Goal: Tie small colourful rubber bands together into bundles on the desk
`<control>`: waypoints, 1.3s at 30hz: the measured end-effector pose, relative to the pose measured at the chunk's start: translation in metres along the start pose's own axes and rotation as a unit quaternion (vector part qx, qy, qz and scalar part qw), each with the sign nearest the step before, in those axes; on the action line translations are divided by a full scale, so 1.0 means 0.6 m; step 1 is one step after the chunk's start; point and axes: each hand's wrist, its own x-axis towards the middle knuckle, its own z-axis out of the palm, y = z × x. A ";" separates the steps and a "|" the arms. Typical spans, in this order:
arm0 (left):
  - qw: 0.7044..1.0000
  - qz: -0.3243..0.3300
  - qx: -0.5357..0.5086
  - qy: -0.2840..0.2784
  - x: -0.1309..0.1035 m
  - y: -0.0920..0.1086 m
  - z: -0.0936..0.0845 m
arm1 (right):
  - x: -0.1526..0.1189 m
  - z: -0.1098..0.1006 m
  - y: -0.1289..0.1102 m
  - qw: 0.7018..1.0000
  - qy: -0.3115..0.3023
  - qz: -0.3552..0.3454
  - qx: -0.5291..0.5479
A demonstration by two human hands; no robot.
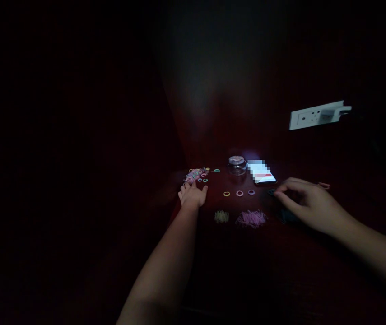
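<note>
My left hand (pixel 193 195) lies palm down with its fingers spread, at the near edge of a mixed heap of small coloured hair ties (pixel 195 174). On the right, my right hand (pixel 306 202) has its thumb and forefinger pinched at a dark green hair tie (pixel 272 192). To the left of that one, in a row, are a yellow hair tie (pixel 226 194), a pink hair tie (pixel 239 193) and a purple hair tie (pixel 251 192). Nearer me are a yellowish pile (pixel 221 216), a pink-purple pile (pixel 252 218) and a dark green pile (pixel 288 216), partly hidden by my right hand.
A clear jar with a lid (pixel 237 166) stands at the back, beside a lit phone (pixel 261 172). Beyond my right hand lies a pinkish ring (pixel 324 185). On the wall is a socket panel (pixel 309 117) with a plug in it. The surroundings are very dark.
</note>
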 end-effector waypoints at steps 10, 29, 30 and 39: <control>0.986 0.103 -0.122 0.051 0.002 -0.012 -0.025 | -0.004 0.001 0.004 1.000 -0.006 -0.005 0.019; 0.850 0.260 -0.459 -0.002 -0.019 0.012 -0.003 | 0.002 0.005 -0.004 1.000 0.021 -0.009 0.020; 0.849 0.267 -0.455 -0.001 -0.027 0.019 -0.008 | 0.002 0.005 -0.005 1.000 0.018 -0.012 0.022; 0.805 0.342 -0.484 -0.010 -0.164 0.120 -0.068 | -0.012 0.014 -0.054 0.992 0.018 -0.083 0.094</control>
